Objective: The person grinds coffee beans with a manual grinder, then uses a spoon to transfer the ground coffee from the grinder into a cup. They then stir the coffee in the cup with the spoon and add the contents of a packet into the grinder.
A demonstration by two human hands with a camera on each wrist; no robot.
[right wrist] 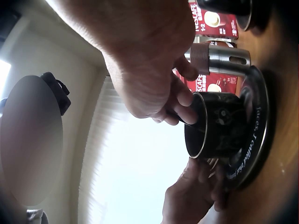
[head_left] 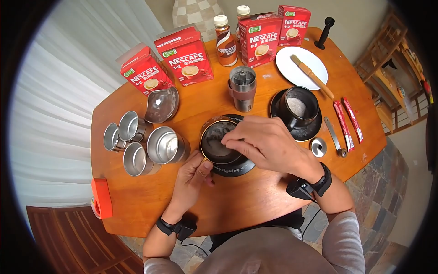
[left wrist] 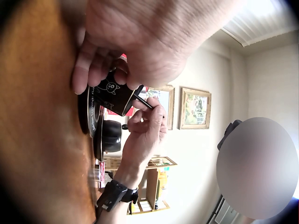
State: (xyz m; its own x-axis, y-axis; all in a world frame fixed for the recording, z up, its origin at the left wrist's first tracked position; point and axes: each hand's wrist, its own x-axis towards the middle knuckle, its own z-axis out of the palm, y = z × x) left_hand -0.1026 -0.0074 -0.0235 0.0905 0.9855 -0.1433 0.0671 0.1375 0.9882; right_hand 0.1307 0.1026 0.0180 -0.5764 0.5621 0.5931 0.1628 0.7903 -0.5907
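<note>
A black cup point(right wrist: 219, 133) with a gold rim stands on a black saucer point(head_left: 230, 171) with white lettering. Cloudy pale liquid point(head_left: 218, 150) shows inside it. My left hand point(head_left: 190, 177) grips the cup at its handle, on the near left side. Above the mouth, my right hand point(head_left: 271, 142) pinches a thin dark stirring stick point(left wrist: 144, 101) that slants down into the cup. Its lower end is hidden inside. Just beyond the cup is a steel coffee grinder point(head_left: 242, 89) with a brown band.
A second black cup point(head_left: 299, 102) holds pale powder at the right, near a small funnel point(head_left: 318, 147), sachets point(head_left: 343, 125) and a brush point(head_left: 312, 75) on a white plate point(head_left: 285, 57). Several steel cups point(head_left: 135, 158) stand left; red Nescafe boxes point(head_left: 185, 57) line the back.
</note>
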